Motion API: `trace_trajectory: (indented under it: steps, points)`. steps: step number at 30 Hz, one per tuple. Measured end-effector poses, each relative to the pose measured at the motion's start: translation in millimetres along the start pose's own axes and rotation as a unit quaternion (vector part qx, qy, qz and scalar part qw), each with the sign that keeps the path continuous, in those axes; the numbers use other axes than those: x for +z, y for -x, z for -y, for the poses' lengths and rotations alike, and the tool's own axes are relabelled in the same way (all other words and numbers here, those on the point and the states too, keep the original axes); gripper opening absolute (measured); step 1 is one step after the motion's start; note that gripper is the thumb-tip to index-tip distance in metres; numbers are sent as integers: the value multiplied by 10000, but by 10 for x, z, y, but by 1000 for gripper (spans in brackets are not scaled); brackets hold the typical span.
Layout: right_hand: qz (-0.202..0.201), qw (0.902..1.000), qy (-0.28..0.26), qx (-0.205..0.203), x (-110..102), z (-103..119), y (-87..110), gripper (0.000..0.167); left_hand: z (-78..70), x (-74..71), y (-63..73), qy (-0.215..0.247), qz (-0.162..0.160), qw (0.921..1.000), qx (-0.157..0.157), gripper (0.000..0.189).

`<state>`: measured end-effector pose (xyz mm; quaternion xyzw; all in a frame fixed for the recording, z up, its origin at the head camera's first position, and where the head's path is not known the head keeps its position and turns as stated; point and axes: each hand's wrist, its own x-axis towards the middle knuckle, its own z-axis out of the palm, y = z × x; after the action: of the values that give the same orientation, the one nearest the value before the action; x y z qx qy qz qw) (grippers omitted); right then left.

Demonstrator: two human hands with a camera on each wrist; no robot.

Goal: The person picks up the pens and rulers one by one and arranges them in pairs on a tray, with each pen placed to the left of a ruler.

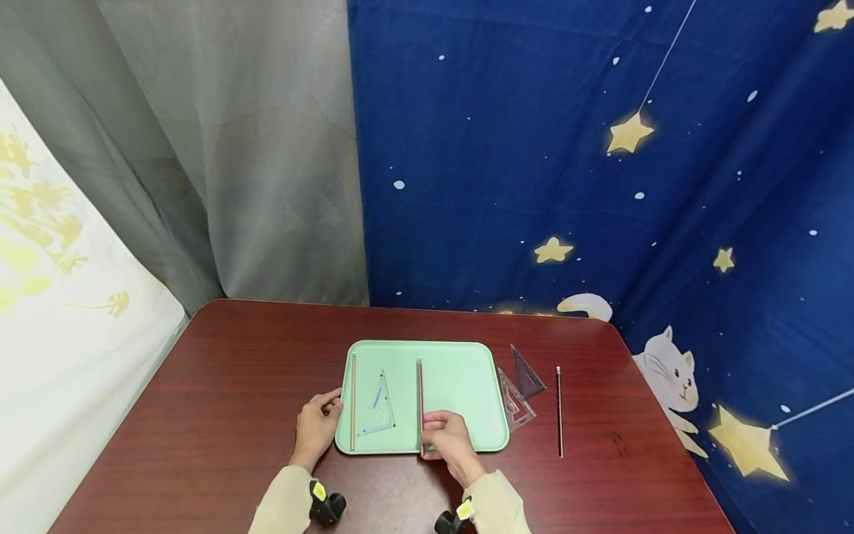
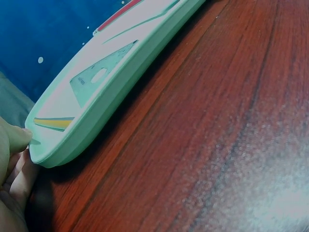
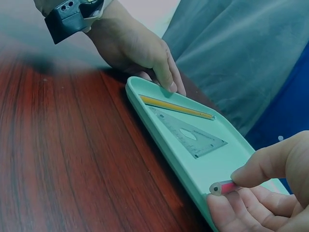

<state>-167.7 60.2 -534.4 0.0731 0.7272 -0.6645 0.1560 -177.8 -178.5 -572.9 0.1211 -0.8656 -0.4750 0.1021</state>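
Observation:
A light green tray (image 1: 460, 393) lies on the table. At its left rim my left hand (image 1: 316, 429) grips the edge, thumb over the rim and fingers below in the left wrist view. My right hand (image 1: 448, 437) pinches a red pencil (image 1: 419, 393) near its front end, between thumb and fingers. This pencil lies lengthwise over the middle of the tray, its cut end at the front rim in the right wrist view. Inside the tray, a yellow pencil (image 3: 174, 107) runs along the left side. Beside it rests a clear set square (image 3: 192, 137).
Right of the tray are a clear set square (image 1: 515, 404) at its rim and a dark set square (image 1: 528, 377) partly against it. Farther right lies a black pencil (image 1: 560, 415). The brown table (image 1: 253, 356) ends at curtains behind.

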Motion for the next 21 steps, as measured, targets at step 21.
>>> trace_trajectory:
  steps: [21]
  points:
    - [76, 9996, 211, -146, 104, 32, -64, 37, 29, -4, -13, 18, -2, 10000, 51, 29]
